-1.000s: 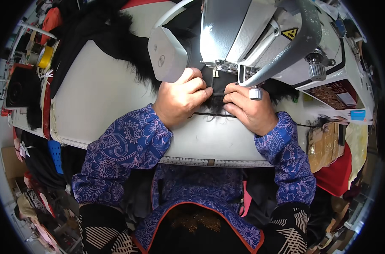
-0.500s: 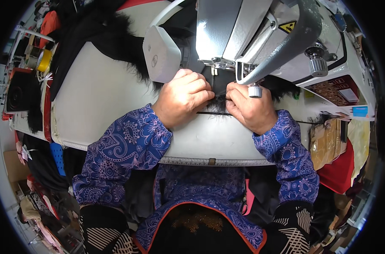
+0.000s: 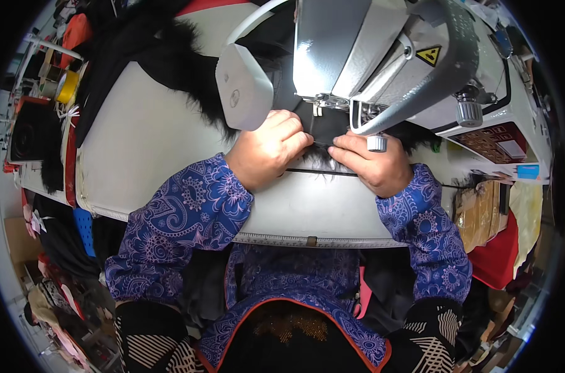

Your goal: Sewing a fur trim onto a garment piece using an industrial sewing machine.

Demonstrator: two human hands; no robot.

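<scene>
Black fabric with a furry edge (image 3: 327, 132) lies under the presser foot (image 3: 318, 110) of a white and grey sewing machine (image 3: 369, 50). My left hand (image 3: 267, 149) is closed on the fabric's near edge, just left of the foot, its fingers curled and pinching. To the right of the foot, my right hand (image 3: 374, 163) pinches the same edge between thumb and fingers. Both hands rest low over the white table (image 3: 307, 208). Between my fingertips the cloth lies fairly flat, with fur sticking out toward me. Part of the cloth behind the machine head is hidden.
A white rounded lamp-like piece (image 3: 244, 87) on a curved arm hangs beside my left hand. More black furry cloth (image 3: 170, 68) spreads over the table's far left. A measuring tape strip (image 3: 276, 239) runs along the front edge. A yellow tape roll (image 3: 66, 87) stands far left.
My right-hand fingers have straightened a little and shifted slightly nearer to me, showing more flat black fabric between the hands. The whole view has tilted slightly.
</scene>
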